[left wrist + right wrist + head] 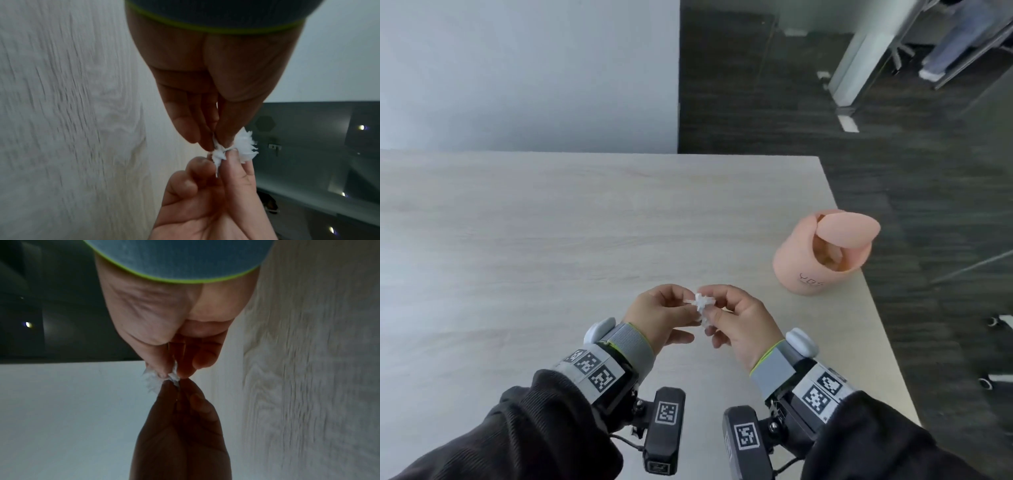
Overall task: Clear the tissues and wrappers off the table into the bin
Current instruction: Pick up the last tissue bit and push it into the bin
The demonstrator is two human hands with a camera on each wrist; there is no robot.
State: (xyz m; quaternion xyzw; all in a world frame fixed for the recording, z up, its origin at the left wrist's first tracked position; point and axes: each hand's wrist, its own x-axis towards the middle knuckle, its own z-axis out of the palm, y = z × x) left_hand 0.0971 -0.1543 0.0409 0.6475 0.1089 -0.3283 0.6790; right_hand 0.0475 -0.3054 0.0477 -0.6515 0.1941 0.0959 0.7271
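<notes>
A small crumpled white tissue [702,306] hangs above the table's near middle, held between both hands. My left hand [664,317] pinches its left end with thumb and fingertips. My right hand [738,320] pinches the right end the same way. In the left wrist view the tissue [243,147] shows frayed edges between my left hand [216,138] and my right hand [223,162]. The right wrist view has the tissue [154,382] at the tips of my right hand [174,369]. A pink bin [816,263] with its swing lid tipped open stands on the table to the right.
The light wood table [551,240] ends at a right edge just beyond the bin. Dark floor [928,205] lies past it, with a white wall [517,68] behind the table. Chair castors [993,322] show at far right.
</notes>
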